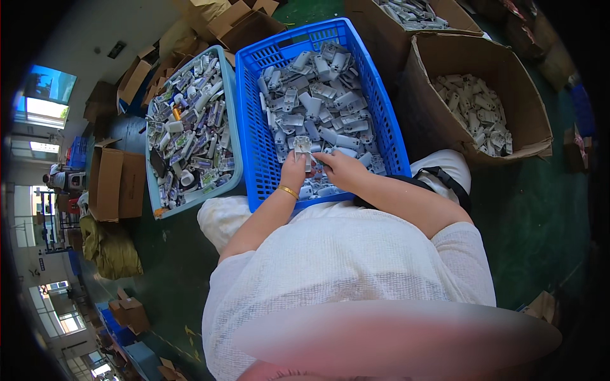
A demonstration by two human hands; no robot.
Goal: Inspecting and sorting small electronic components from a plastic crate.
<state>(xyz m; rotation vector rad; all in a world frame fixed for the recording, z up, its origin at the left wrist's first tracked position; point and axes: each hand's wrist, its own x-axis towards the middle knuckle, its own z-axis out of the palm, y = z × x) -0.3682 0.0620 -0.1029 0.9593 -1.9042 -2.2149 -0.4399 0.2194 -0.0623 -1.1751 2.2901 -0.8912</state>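
Observation:
Over the near end of a blue plastic basket (391,136), my left hand (293,171) is closed on a small white plastic casing (302,145), its hollow inside turned up. My right hand (341,169) reaches in from the right, fingers pinched together at the casing's lower edge. Whatever lies between those fingertips is too small to make out. Below both hands, the basket holds a heap of similar grey-white plastic casings (311,105). A yellow bangle (289,191) circles my left wrist.
Left of the basket stands a pale blue-green bin (236,149) full of mixed small plastic devices. On the right, an open cardboard box (426,82) contains white casings; another box (365,25) stands behind it. Cardboard boxes (117,181) and a yellow-green sack (111,251) line the left.

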